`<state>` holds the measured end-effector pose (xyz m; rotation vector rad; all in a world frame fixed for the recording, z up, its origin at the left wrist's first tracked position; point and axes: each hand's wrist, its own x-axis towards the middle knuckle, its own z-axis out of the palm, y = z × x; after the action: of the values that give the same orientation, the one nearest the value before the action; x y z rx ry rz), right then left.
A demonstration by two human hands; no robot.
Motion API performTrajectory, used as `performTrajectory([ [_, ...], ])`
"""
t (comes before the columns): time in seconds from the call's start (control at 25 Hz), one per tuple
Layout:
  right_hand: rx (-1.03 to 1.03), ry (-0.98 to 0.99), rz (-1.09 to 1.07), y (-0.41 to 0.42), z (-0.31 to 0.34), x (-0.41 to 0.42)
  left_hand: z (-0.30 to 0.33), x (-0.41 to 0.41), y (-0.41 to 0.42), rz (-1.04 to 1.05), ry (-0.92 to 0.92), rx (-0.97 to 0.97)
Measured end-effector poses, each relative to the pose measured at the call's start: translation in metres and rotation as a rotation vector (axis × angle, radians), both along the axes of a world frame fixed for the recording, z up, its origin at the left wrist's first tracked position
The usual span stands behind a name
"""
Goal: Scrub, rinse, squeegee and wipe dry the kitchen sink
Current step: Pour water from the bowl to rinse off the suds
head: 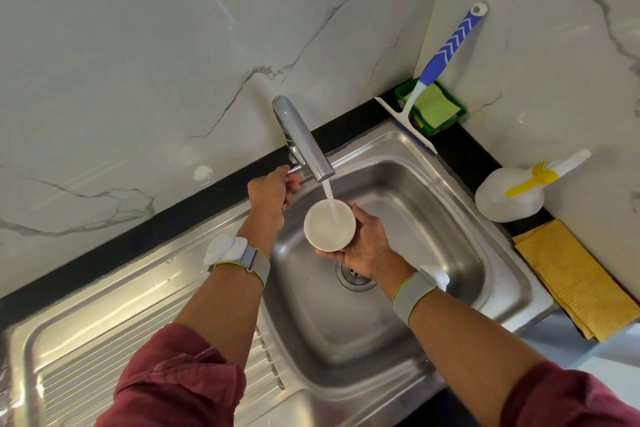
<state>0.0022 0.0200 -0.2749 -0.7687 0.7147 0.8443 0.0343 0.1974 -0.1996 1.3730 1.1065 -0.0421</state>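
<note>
The steel sink (pixel 433 204) fills the middle of the view, its drain (pixel 353 276) partly under my right wrist. My left hand (pixel 272 189) grips the lever at the base of the chrome tap (pixel 304 140). Water runs from the spout into a small white bowl (pixel 329 225). My right hand (pixel 363 241) holds that bowl from below and from the right, over the basin. A squeegee (pixel 446 55) with a blue and white handle leans in the back right corner.
A green tub (pixel 433 109) with a green cloth sits in the corner behind the squeegee. A white spray bottle (pixel 512 196) with a yellow trigger lies right of the sink. A folded yellow cloth (pixel 575 279) lies nearer. The ribbed drainboard (pixel 104 350) is at left.
</note>
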Motion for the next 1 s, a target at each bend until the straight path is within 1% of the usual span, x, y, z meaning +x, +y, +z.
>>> performTrajectory([
  [0.08, -0.012, 0.004, 0.005, 0.001, 0.007, 0.004, 0.011, 0.007, -0.002, -0.022, -0.032, 0.087],
  [0.16, -0.015, -0.001, 0.012, 0.001, 0.019, 0.008, 0.023, 0.017, -0.004, -0.100, -0.018, 0.242],
  [0.2, -0.021, -0.023, 0.018, 0.000, 0.025, 0.009, 0.034, 0.021, -0.009, -0.164, -0.012, 0.318],
  [0.28, -0.035, -0.064, 0.038, 0.001, 0.036, 0.008, 0.060, 0.027, -0.018, -0.427, -0.016, 0.430],
  [0.36, -0.034, -0.110, 0.090, 0.003, 0.044, -0.001, 0.075, 0.024, -0.013, -0.674, 0.030, 0.412],
  [0.4, -0.051, -0.137, 0.125, 0.001, 0.048, -0.005, 0.078, 0.020, -0.009, -0.721, -0.003, 0.359],
  [0.44, -0.079, -0.147, 0.147, 0.000, 0.051, -0.011, 0.079, 0.009, -0.001, -0.718, -0.060, 0.267],
  [0.48, -0.099, -0.151, 0.167, -0.002, 0.055, -0.019, 0.076, -0.009, 0.010, -0.665, -0.096, 0.184],
  [0.52, -0.107, -0.156, 0.192, -0.002, 0.060, -0.029, 0.070, -0.035, 0.024, -0.598, -0.145, 0.178],
  [0.56, -0.099, -0.160, 0.229, 0.001, 0.065, -0.040, 0.059, -0.071, 0.036, -0.577, -0.168, 0.303],
  [0.64, -0.088, -0.162, 0.330, 0.012, 0.071, -0.082, 0.027, -0.185, 0.065, -0.578, -0.101, 0.668],
  [0.72, -0.088, -0.147, 0.399, 0.019, 0.070, -0.120, -0.004, -0.308, 0.078, -0.573, -0.055, 0.872],
  [0.76, -0.087, -0.135, 0.420, 0.022, 0.069, -0.141, -0.015, -0.369, 0.077, -0.602, -0.033, 0.950],
  [0.8, -0.085, -0.122, 0.436, 0.025, 0.070, -0.158, -0.027, -0.422, 0.076, -0.684, 0.006, 1.025],
  [0.88, -0.080, -0.107, 0.480, 0.030, 0.074, -0.192, -0.042, -0.503, 0.076, -0.918, 0.122, 1.111],
  [0.92, -0.086, -0.106, 0.495, 0.031, 0.075, -0.206, -0.047, -0.526, 0.074, -1.005, 0.174, 1.110],
  [1.0, -0.115, -0.134, 0.523, 0.035, 0.077, -0.233, -0.055, -0.543, 0.067, -1.060, 0.275, 1.107],
])
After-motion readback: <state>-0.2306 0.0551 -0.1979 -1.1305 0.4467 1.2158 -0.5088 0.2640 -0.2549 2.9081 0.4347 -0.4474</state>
